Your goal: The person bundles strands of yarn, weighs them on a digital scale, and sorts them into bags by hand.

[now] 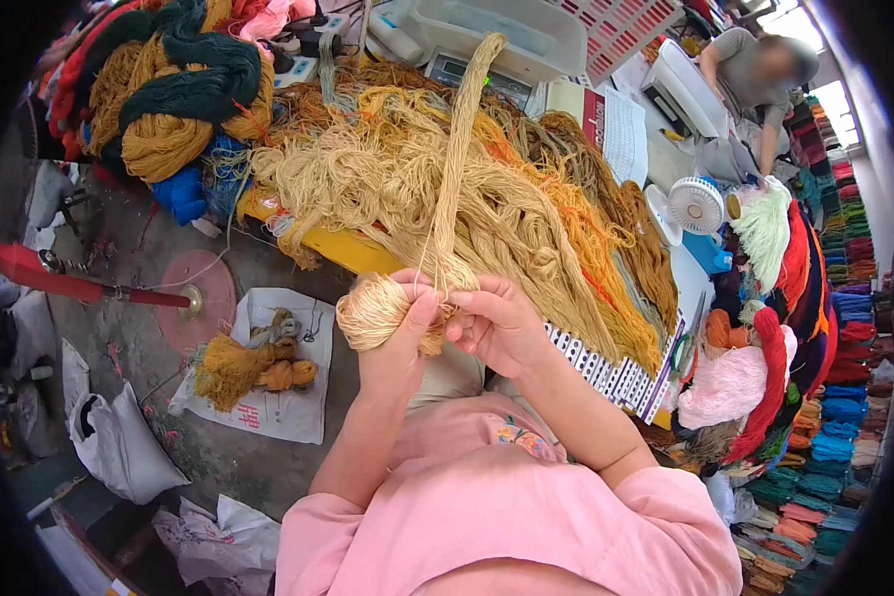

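My left hand [399,338] is closed around a bundled end of beige yarn [366,310], whose loops bulge out on its left side. Close beside it, my right hand [507,323] pinches strands of the same yarn between thumb and fingers. From between the hands a long beige skein [459,149] stretches away over the table, its far tip near a clear plastic bin [556,40]. Under and around it lies a broad heap of loose beige yarn [338,174], with orange strands [586,228] and brown strands [636,223] along its right side.
Dark green yarn [214,74] is piled at the upper left. A small white fan [695,206] stands on the right, near pink yarn [730,387]. Across the table, a person [750,74] reaches toward pale yarn [765,223]. On the floor, a white sack [303,397] carries mustard yarn [230,368].
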